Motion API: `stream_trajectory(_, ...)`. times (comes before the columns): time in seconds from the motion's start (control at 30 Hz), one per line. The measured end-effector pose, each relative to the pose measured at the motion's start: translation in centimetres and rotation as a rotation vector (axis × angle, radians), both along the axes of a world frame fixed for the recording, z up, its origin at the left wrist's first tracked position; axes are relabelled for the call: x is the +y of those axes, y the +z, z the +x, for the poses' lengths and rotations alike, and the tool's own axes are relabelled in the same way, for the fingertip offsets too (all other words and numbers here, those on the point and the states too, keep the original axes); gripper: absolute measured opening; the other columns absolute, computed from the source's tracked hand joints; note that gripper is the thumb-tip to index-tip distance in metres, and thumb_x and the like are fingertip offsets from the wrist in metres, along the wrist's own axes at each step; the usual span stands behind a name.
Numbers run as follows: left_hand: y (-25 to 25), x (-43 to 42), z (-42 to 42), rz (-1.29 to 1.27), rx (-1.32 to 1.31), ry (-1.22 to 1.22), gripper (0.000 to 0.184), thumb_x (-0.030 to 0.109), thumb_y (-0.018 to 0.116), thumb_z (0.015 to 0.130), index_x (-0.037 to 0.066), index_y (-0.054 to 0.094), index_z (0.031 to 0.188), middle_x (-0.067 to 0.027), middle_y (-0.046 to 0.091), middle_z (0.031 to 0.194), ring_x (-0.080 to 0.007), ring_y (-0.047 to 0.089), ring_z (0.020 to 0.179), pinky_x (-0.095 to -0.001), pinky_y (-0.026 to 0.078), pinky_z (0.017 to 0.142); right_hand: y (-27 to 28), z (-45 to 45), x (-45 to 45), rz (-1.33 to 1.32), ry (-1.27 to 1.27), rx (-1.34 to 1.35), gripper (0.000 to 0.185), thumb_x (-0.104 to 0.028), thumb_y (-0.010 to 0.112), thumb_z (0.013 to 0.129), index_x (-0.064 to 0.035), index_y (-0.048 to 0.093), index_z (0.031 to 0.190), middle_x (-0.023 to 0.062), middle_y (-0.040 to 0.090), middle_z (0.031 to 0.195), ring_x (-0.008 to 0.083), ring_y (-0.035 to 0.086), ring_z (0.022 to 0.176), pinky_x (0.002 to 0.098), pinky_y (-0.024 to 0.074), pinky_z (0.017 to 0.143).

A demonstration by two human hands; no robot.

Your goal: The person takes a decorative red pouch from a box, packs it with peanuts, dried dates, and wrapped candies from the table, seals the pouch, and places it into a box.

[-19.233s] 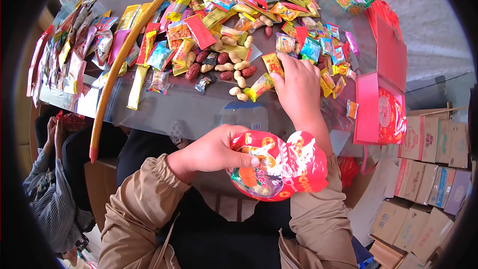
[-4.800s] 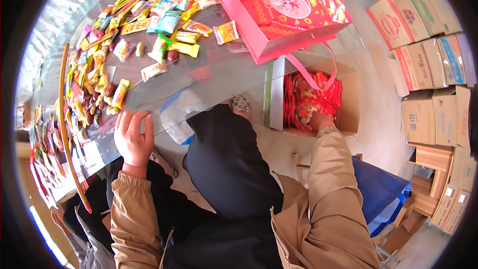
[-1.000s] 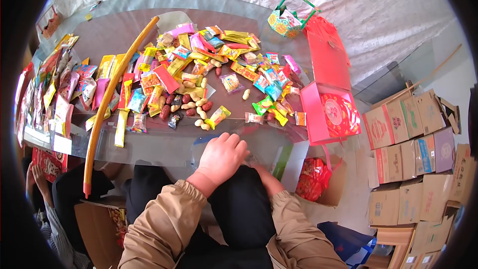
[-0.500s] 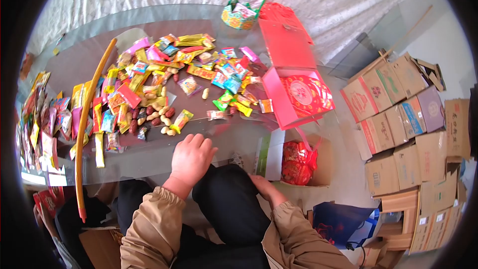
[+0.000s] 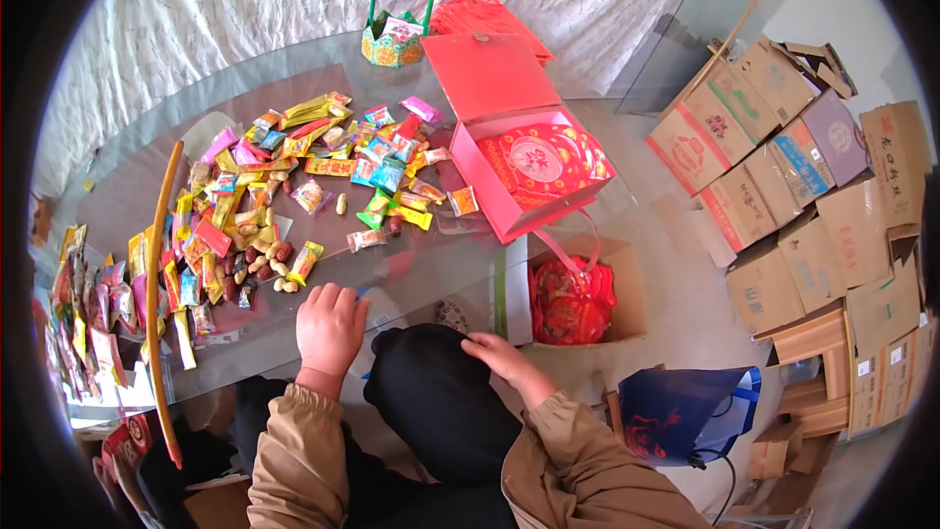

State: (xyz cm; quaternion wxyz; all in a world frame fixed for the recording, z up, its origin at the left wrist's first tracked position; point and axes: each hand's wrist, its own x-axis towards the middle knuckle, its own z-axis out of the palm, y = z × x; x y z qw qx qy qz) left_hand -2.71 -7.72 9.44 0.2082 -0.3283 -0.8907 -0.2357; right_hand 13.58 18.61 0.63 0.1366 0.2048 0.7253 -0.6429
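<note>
My left hand (image 5: 330, 331) rests palm down at the near edge of the glass table, its fingers extended and nothing visible in it. My right hand (image 5: 501, 358) lies on the side of my black-clad knee (image 5: 436, 397), fingers stretched, also holding nothing that shows. Beyond my left hand is a spread of wrapped sweets (image 5: 211, 235), with peanuts (image 5: 257, 255) and red dates among them. A pink box (image 5: 509, 218) with its lid raised holds red round packets (image 5: 548, 162). Below it, a cardboard box (image 5: 627, 279) on the floor contains red bags (image 5: 571, 304).
A long yellow-brown stick (image 5: 157, 304) lies across the table's left part, with more packets (image 5: 83, 304) beyond it. A green-handled basket (image 5: 392, 44) stands at the back. A blue bag (image 5: 676, 416) and stacked cartons (image 5: 774, 176) are right. Another person's hand (image 5: 122, 480) shows lower left.
The red bag and yellow sweet held earlier are out of my hands. My right hand has left the floor box for my knee. Lately the view has turned right, while both hands stay nearly in place.
</note>
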Motion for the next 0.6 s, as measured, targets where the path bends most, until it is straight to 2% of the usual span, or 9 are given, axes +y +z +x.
stream_trajectory(0.03,0.0,0.0,0.0,-0.002,0.004,0.009,0.018,0.020,0.075,0.082,0.010,0.061,0.085,-0.0068,0.054,0.080,-0.0290,0.058,0.076,-0.0428,0.047,0.063,1.0,-0.5,0.4,0.242,0.079,0.023,0.034,-0.032,0.065,0.099,-0.0008,0.070,0.110,0.0081,0.073,0.096,0.0145,0.066,0.089,0.0342,0.0511,0.079)
stream_trajectory(0.13,0.0,0.1,0.1,-0.026,0.011,0.018,0.018,0.021,0.074,0.082,0.010,0.061,0.085,-0.0068,0.054,0.079,-0.0291,0.058,0.076,-0.0428,0.047,0.063,6.3,-1.5,1.9,0.531,-0.042,0.315,0.028,-0.027,0.068,0.096,0.0012,0.069,0.095,0.0101,0.070,0.083,0.0155,0.066,0.076,0.0366,0.0508,0.068)
stream_trajectory(0.2,-0.1,0.1,0.1,-0.045,0.008,0.025,0.017,0.021,0.074,0.082,0.010,0.061,0.085,-0.0067,0.054,0.079,-0.0291,0.058,0.076,-0.0427,0.047,0.063,10.1,-2.4,3.8,0.639,-0.262,0.586,0.021,-0.018,0.070,0.093,0.0023,0.068,0.088,0.0103,0.068,0.080,0.0195,0.066,0.072,0.0354,0.0511,0.067)
stream_trajectory(0.27,0.0,0.2,0.1,-0.048,-0.001,0.030,0.016,0.020,0.074,0.083,0.009,0.061,0.085,-0.0075,0.055,0.079,-0.0301,0.058,0.076,-0.0431,0.047,0.064,13.5,-3.7,6.2,0.654,-0.420,0.770,0.013,-0.009,0.070,0.092,0.0030,0.067,0.090,0.0133,0.068,0.080,0.0230,0.066,0.072,0.0341,0.0514,0.068)
stream_trajectory(0.33,0.2,0.4,0.2,-0.037,-0.019,0.035,0.015,0.018,0.073,0.084,0.008,0.061,0.084,-0.0091,0.057,0.080,-0.0319,0.059,0.077,-0.0438,0.047,0.066,16.4,-6.1,9.1,0.689,-0.422,0.921,0.013,-0.007,0.065,0.096,0.0038,0.066,0.088,0.0057,0.069,0.082,0.0133,0.063,0.078,0.0299,0.0516,0.072)
stream_trajectory(0.4,0.3,0.6,0.3,-0.035,-0.016,0.033,0.015,0.018,0.073,0.084,0.008,0.061,0.083,-0.0092,0.057,0.079,-0.0320,0.059,0.077,-0.0438,0.047,0.066,18.0,-9.3,12.1,0.820,-0.369,0.913,0.013,-0.009,0.066,0.095,0.0041,0.067,0.095,0.0088,0.071,0.086,0.0172,0.067,0.081,0.0310,0.0528,0.075)
stream_trajectory(0.47,0.2,0.5,0.2,-0.041,-0.003,0.036,0.016,0.019,0.073,0.084,0.009,0.061,0.084,-0.0085,0.056,0.079,-0.0312,0.058,0.076,-0.0437,0.047,0.064,18.8,-12.9,14.4,1.005,-0.184,0.908,0.017,-0.007,0.069,0.091,0.0041,0.069,0.103,0.0130,0.074,0.092,0.0263,0.072,0.086,0.0362,0.0550,0.078)
stream_trajectory(0.57,-0.5,0.4,0.0,-0.059,0.017,0.041,0.017,0.022,0.074,0.083,0.010,0.061,0.085,-0.0070,0.055,0.079,-0.0294,0.058,0.075,-0.0432,0.046,0.063,19.6,-17.3,15.5,1.185,0.218,0.393,0.021,-0.009,0.061,0.093,-0.0036,0.071,0.110,0.0159,0.072,0.111,0.0325,0.069,0.105,0.0424,0.0531,0.090)
stream_trajectory(0.6,-0.5,0.4,0.0,-0.061,0.017,0.044,0.017,0.022,0.074,0.083,0.010,0.061,0.085,-0.0070,0.055,0.079,-0.0295,0.058,0.075,-0.0432,0.046,0.063,18.5,-18.8,16.5,1.286,0.321,0.441,0.024,-0.008,0.060,0.093,-0.0050,0.069,0.116,0.0148,0.070,0.118,0.0316,0.066,0.111,0.0419,0.0515,0.095)
